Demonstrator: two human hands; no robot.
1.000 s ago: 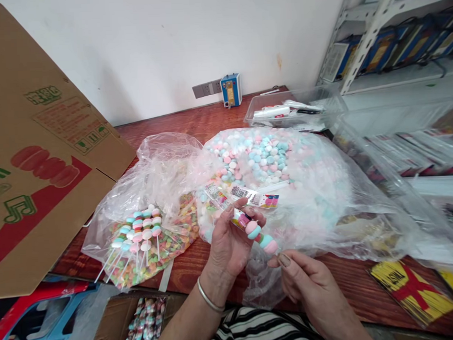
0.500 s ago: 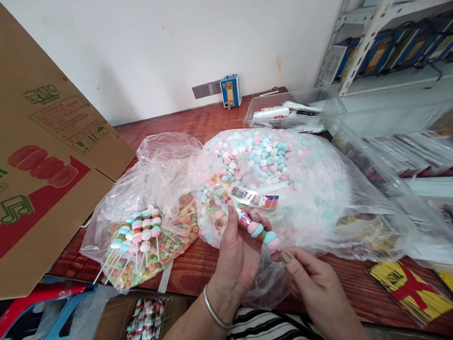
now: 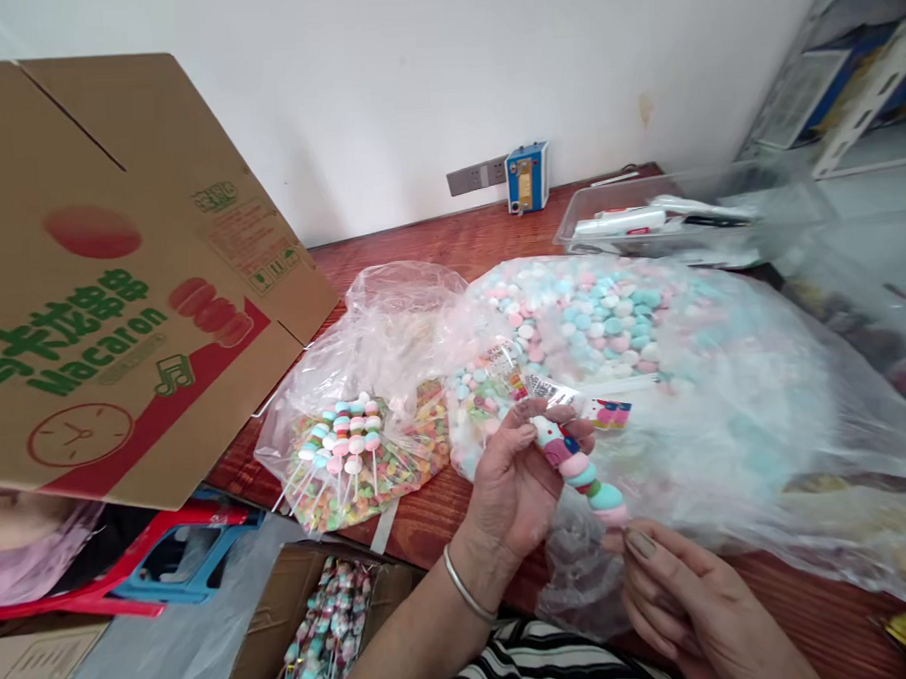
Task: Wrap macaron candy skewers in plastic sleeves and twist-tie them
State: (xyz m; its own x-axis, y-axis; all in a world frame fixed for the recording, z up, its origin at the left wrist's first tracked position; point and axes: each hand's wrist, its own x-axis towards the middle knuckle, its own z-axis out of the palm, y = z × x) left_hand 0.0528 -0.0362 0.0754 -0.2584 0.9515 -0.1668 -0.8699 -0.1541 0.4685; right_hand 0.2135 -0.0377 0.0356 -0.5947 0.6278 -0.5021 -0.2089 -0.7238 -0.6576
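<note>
My left hand [image 3: 514,492], a bangle on its wrist, is closed around a printed plastic wrapper [image 3: 554,443]. From the wrapper's lower end sticks out a marshmallow skewer [image 3: 596,488] of pink and light-blue pieces with a green one between them. With thumb and forefinger my right hand [image 3: 685,590] pinches the skewer's lower end, where the stick is mostly hidden. Beyond my hands is a large clear bag of marshmallows [image 3: 609,323] with more flat wrappers [image 3: 610,411] on it. Several finished-looking skewers [image 3: 344,434] lie to the left on a bag of coloured gummy rings [image 3: 420,446].
A big cardboard box [image 3: 230,239] stands at the left. Below the table edge, an open carton [image 3: 276,597] holds wrapped skewers [image 3: 330,625]. At the back are a blue device [image 3: 528,178] and a clear plastic bin [image 3: 568,229]. A person's arm [image 3: 18,534] shows at far left.
The view has swung left, so everything sits further right in the picture and more of the cardboard box shows. Both hands keep their hold on the wrapper and skewer.
</note>
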